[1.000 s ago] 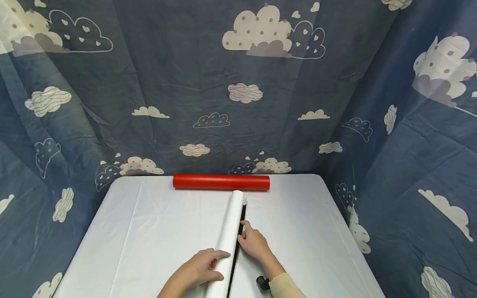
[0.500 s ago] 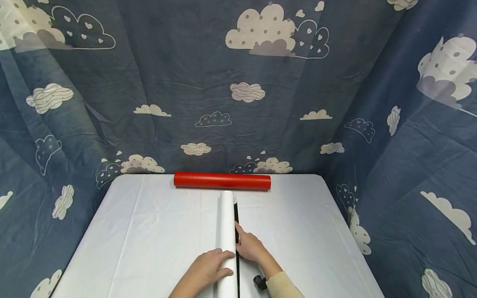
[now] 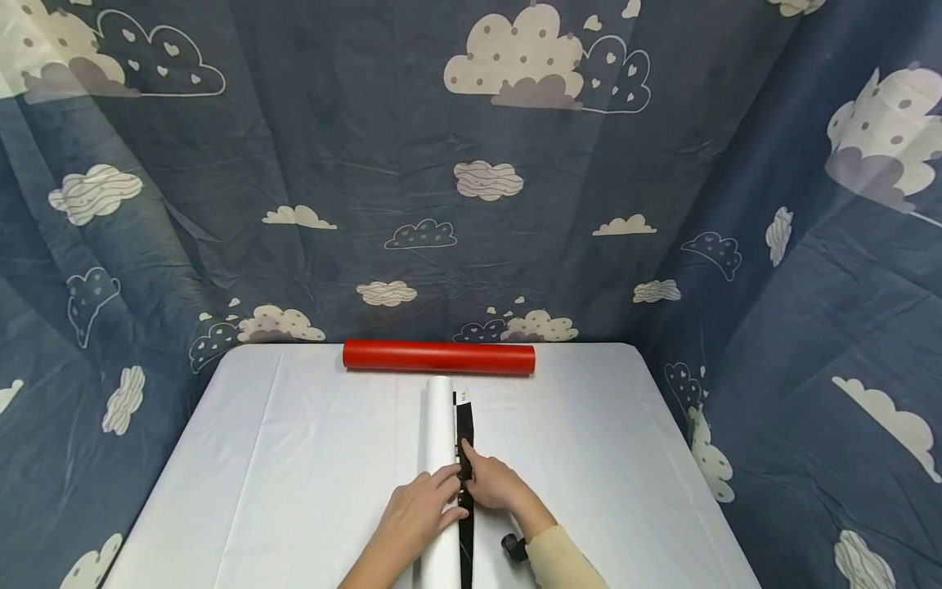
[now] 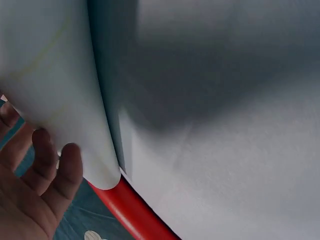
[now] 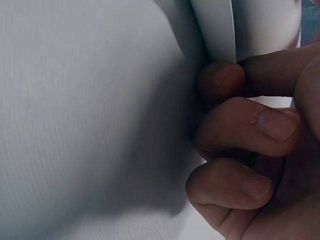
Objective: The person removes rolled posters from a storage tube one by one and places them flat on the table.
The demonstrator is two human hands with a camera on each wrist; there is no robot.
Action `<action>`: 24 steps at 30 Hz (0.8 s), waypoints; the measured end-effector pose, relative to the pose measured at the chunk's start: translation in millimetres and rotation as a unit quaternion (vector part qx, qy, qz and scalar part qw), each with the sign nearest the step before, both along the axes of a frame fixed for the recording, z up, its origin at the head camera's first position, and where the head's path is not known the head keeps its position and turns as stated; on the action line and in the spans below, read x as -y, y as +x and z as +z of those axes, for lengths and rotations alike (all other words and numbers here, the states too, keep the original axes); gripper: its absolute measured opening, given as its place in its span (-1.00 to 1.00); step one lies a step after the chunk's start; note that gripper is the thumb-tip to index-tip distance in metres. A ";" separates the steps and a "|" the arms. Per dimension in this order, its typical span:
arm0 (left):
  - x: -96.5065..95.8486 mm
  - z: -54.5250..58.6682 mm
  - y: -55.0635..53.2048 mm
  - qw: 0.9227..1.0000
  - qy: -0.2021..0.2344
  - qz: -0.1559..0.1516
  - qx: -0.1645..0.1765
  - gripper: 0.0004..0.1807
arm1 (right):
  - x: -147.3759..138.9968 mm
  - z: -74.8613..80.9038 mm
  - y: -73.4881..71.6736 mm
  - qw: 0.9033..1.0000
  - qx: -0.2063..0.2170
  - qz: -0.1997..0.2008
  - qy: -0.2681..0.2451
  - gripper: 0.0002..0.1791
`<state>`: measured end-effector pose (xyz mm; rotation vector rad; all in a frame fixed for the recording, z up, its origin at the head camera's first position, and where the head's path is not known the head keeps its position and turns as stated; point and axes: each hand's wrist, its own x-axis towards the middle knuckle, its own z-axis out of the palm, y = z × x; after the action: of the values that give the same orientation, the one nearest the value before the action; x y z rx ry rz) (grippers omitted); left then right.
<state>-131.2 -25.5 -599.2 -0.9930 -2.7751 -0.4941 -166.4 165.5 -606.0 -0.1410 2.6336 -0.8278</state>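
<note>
A rolled poster [image 3: 440,433], white on its outside, lies lengthwise on the table. Along its right side a strip of its black printed face [image 3: 466,532] shows. My left hand [image 3: 414,514] lies across the roll, with thumb and forefinger reaching to the black strip; in the left wrist view its other fingers [image 4: 70,165] are loosely bent beside the white roll [image 4: 60,100]. With thumb and forefinger, my right hand [image 3: 499,484] pinches the poster's free edge. The right wrist view shows that edge [image 5: 217,30] at the fingertips, the other fingers [image 5: 230,182] curled.
Across the back of the white-covered table [image 3: 309,458] lies a red tube [image 3: 437,357]. A small black object [image 3: 513,546] sits at my right wrist by the sleeve. A dark blue cloth [image 3: 331,164] with clouds hangs around the table.
The roll has shifted left and straightened from its slant. The black strip beside it has widened. My left hand has moved forward along the roll; the right hand still pinches the edge.
</note>
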 end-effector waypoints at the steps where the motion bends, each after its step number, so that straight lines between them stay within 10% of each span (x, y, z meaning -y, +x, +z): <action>1: 0.3 0.1 -0.4 1.000 -0.001 0.004 0.002 -0.65 | -1.2 -0.1 -0.6 1.000 0.002 0.000 0.001 -0.17; 17: 10.6 -3.8 -3.7 0.994 -0.034 0.028 -0.096 -0.45 | -21.1 2.1 -1.9 1.000 0.009 0.010 0.010 -0.13; 24: 16.2 -1.2 -3.3 0.998 -0.015 0.027 -0.046 -0.42 | -30.7 2.6 -1.8 1.000 0.013 0.015 0.008 -0.13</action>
<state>-134.5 -41.7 -600.4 -0.9190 -2.7273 -0.3902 -168.2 196.2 -603.3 -0.1641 2.6061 -0.7926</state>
